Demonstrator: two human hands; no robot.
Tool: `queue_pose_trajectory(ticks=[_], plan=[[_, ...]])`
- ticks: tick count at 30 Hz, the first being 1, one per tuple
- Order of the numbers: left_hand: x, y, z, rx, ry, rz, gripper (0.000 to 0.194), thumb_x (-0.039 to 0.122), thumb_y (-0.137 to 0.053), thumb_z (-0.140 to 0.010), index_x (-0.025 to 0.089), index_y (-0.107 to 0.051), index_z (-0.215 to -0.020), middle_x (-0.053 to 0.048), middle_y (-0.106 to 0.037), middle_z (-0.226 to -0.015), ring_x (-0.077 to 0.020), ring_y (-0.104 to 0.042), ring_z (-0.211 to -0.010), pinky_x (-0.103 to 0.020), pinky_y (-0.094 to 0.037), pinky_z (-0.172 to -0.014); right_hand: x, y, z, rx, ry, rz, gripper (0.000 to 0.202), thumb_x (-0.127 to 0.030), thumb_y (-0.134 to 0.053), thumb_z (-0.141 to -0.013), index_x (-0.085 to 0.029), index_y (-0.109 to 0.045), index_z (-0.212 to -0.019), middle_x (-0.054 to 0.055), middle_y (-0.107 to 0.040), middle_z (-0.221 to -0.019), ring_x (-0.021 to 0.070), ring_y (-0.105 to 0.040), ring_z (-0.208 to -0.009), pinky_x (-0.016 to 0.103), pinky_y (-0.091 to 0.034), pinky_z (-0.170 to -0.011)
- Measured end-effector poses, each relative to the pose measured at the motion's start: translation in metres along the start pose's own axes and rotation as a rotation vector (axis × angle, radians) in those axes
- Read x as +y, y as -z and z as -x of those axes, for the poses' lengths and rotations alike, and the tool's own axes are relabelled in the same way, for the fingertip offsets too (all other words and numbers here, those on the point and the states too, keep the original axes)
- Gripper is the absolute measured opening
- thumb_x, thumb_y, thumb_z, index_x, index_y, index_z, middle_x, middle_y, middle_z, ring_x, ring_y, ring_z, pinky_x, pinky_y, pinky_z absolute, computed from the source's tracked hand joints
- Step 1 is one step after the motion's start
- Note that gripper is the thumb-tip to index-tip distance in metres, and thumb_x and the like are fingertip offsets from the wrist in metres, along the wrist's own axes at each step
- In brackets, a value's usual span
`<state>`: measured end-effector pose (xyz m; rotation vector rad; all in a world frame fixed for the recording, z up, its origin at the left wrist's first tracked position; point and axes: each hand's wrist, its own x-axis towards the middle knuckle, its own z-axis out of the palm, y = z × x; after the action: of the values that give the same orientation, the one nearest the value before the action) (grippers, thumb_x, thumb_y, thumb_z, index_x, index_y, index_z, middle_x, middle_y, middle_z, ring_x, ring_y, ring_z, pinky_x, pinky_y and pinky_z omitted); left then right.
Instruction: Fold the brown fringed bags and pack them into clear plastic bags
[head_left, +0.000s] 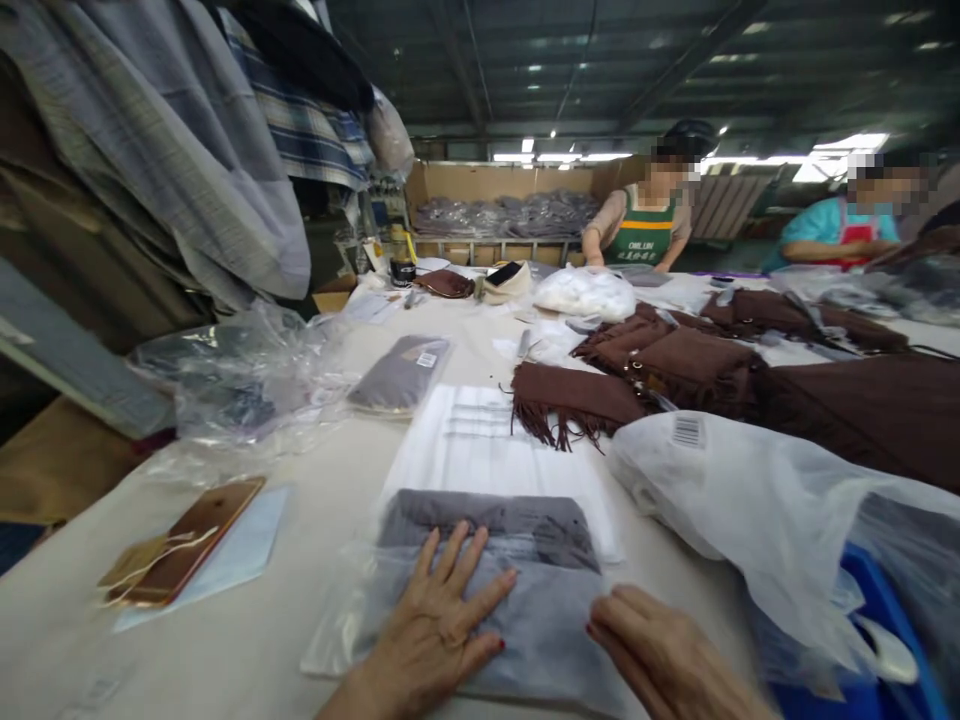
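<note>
A folded dark grey cloth item lies in front of me, its near part inside a clear plastic bag. My left hand rests on it with fingers spread, pressing flat over the plastic. At the bag's right edge, my right hand is closed, fingertips pinched together on the plastic. Beneath the grey item and beyond it lies a white sheet with folded lines. Farther off sits a packed grey parcel with a barcode label.
Brown fringed bags are heaped at the right, beside a white plastic bag and a blue bin. A phone lies at the left near crumpled clear plastic. Two people stand across the table.
</note>
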<state>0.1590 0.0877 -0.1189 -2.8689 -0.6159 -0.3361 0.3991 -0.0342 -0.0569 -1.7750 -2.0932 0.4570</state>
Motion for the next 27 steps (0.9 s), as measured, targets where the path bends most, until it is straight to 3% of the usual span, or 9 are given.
queue_pose_trajectory(ticks=[4, 7, 12, 15, 19, 21, 24, 25, 27], plan=[[0.001, 0.000, 0.000, 0.001, 0.010, 0.058, 0.073, 0.055, -0.055, -0.082, 0.037, -0.017, -0.142, -0.015, -0.028, -0.146, -0.0375, -0.028, -0.133, -0.060, -0.036, -0.097, 0.006, 0.008, -0.057, -0.265, -0.001, 0.173, 0.024, -0.022, -0.036, -0.091, -0.020, -0.054, -0.075, 0.002, -0.060, -0.078, 0.0134, -0.055, -0.069, 0.025, -0.035, -0.060], [0.001, 0.000, -0.001, -0.012, 0.023, 0.068, 0.081, 0.053, -0.063, -0.077, 0.037, -0.017, -0.142, -0.015, -0.028, -0.147, -0.0377, -0.027, -0.133, -0.060, -0.038, -0.096, 0.015, -0.001, -0.077, -0.351, -0.040, 0.174, 0.018, -0.021, -0.046, -0.086, -0.020, -0.058, -0.073, 0.002, -0.063, -0.077, 0.0138, -0.057, -0.069, 0.025, -0.032, -0.060], [0.001, -0.002, -0.001, -0.019, 0.015, 0.078, 0.083, 0.053, -0.067, -0.074, 0.037, -0.021, -0.141, -0.016, -0.028, -0.146, -0.0384, -0.027, -0.133, -0.062, -0.039, -0.095, 0.028, -0.012, -0.098, -0.367, -0.231, 0.143, 0.010, -0.026, -0.064, -0.071, -0.020, -0.064, -0.062, 0.000, -0.064, -0.059, 0.0127, -0.056, -0.057, 0.023, -0.028, -0.050], [0.000, 0.000, -0.002, -0.015, 0.016, 0.074, 0.079, 0.053, -0.065, -0.075, 0.036, -0.023, -0.141, -0.016, -0.030, -0.146, -0.0382, -0.029, -0.132, -0.061, -0.040, -0.094, 0.042, -0.008, -0.102, -0.310, -0.364, 0.163, 0.021, -0.038, -0.072, -0.063, -0.020, -0.063, -0.058, 0.000, -0.062, -0.055, 0.0141, -0.055, -0.052, 0.024, -0.027, -0.046], [-0.001, 0.002, -0.003, -0.010, 0.027, 0.091, 0.076, 0.051, -0.063, -0.078, 0.036, -0.023, -0.141, -0.016, -0.029, -0.146, -0.0377, -0.028, -0.133, -0.061, -0.040, -0.095, 0.053, -0.005, -0.075, -0.144, -0.495, 0.252, 0.028, -0.042, -0.055, -0.081, -0.019, -0.061, -0.066, 0.003, -0.063, -0.063, 0.0176, -0.058, -0.060, 0.028, -0.036, -0.052], [0.001, 0.003, -0.003, -0.025, 0.038, 0.106, 0.078, 0.050, -0.064, -0.077, 0.037, -0.021, -0.141, -0.015, -0.029, -0.146, -0.0377, -0.028, -0.133, -0.061, -0.039, -0.095, 0.047, -0.017, -0.054, 0.054, -0.380, 0.302, 0.026, -0.036, -0.043, -0.089, -0.019, -0.062, -0.085, 0.005, -0.066, -0.080, 0.0173, -0.062, -0.076, 0.028, -0.044, -0.066], [0.004, 0.005, -0.005, -0.068, 0.063, 0.138, 0.078, 0.050, -0.064, -0.078, 0.039, -0.019, -0.141, -0.014, -0.029, -0.146, -0.0370, -0.028, -0.133, -0.061, -0.037, -0.097, 0.029, -0.052, -0.030, 0.402, 0.142, 0.488, 0.034, -0.039, -0.042, -0.090, -0.016, -0.056, -0.112, 0.010, -0.065, -0.107, 0.0183, -0.060, -0.100, 0.028, -0.043, -0.086], [0.004, 0.006, -0.005, -0.083, 0.072, 0.151, 0.077, 0.050, -0.063, -0.079, 0.039, -0.019, -0.141, -0.014, -0.028, -0.147, -0.0369, -0.027, -0.134, -0.061, -0.035, -0.098, 0.024, -0.065, -0.025, 0.468, 0.264, 0.573, 0.041, -0.043, -0.042, -0.089, -0.013, -0.054, -0.114, 0.012, -0.065, -0.110, 0.0209, -0.060, -0.102, 0.031, -0.043, -0.087], [0.000, 0.009, -0.002, -0.114, 0.058, 0.183, 0.074, 0.053, -0.058, -0.082, 0.039, -0.017, -0.141, -0.013, -0.026, -0.148, -0.0361, -0.025, -0.135, -0.061, -0.033, -0.101, 0.017, -0.088, -0.022, 0.505, 0.349, 0.711, 0.051, -0.048, -0.038, -0.088, -0.008, -0.052, -0.117, 0.018, -0.064, -0.111, 0.0269, -0.060, -0.101, 0.038, -0.042, -0.086]])
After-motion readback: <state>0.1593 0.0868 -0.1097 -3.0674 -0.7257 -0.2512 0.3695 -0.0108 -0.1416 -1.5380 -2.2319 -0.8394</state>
